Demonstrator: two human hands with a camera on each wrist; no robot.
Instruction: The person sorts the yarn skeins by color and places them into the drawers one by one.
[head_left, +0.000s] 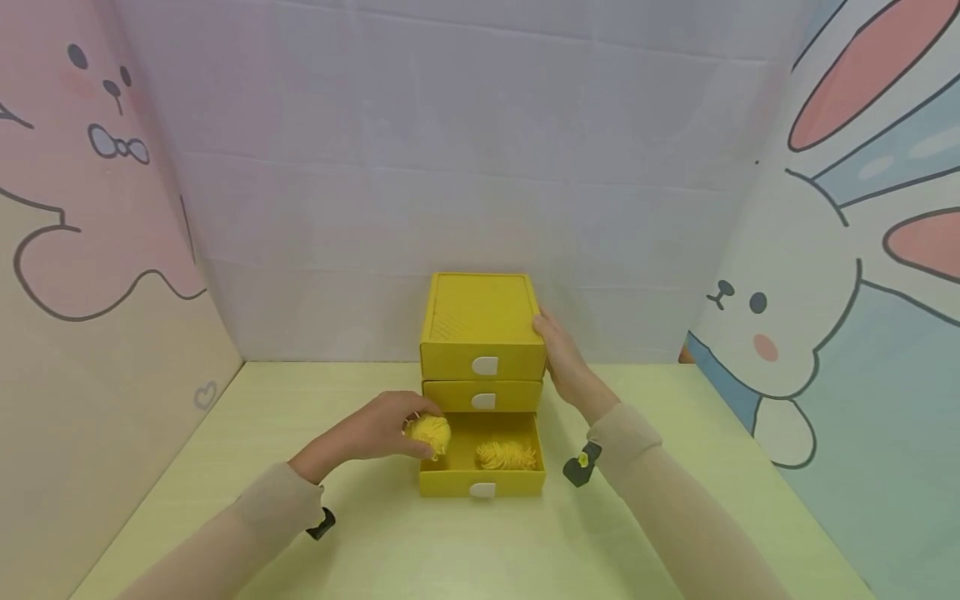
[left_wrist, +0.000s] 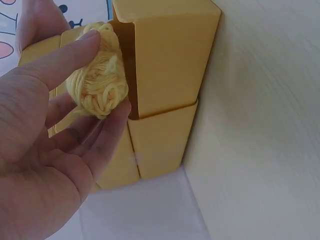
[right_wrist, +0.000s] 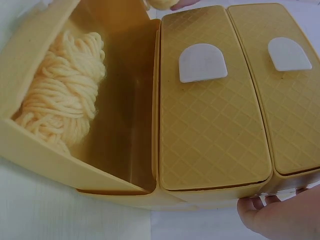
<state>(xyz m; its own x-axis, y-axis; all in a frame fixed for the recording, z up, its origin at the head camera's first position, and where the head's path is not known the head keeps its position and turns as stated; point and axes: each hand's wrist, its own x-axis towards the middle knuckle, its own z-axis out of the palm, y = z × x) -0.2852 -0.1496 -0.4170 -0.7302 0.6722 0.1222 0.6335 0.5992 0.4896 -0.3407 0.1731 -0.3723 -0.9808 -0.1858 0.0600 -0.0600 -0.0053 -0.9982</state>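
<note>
A yellow three-drawer box (head_left: pixel 483 308) stands against the back wall with its bottom drawer (head_left: pixel 442 483) pulled out. My left hand (head_left: pixel 378 427) pinches a small yellow ball of yarn (left_wrist: pixel 100 80) between thumb and fingers, over the left side of that drawer. Inside the drawer, toward its right, lies a yellow yarn skein (right_wrist: pixel 65 90). My right hand (head_left: pixel 566 362) rests against the box's right side, its thumb at the top edge. In the right wrist view only some of its fingers (right_wrist: pixel 250 210) show, at the side of the upper drawers.
The middle drawer (head_left: pixel 450 396) and top drawer (head_left: pixel 450 361) are closed, each with a white tab handle. Beneath everything is a pale table (head_left: pixel 420 550). A plain cloth wall (head_left: pixel 480 167) rises behind, with cartoon-printed panels at left and right.
</note>
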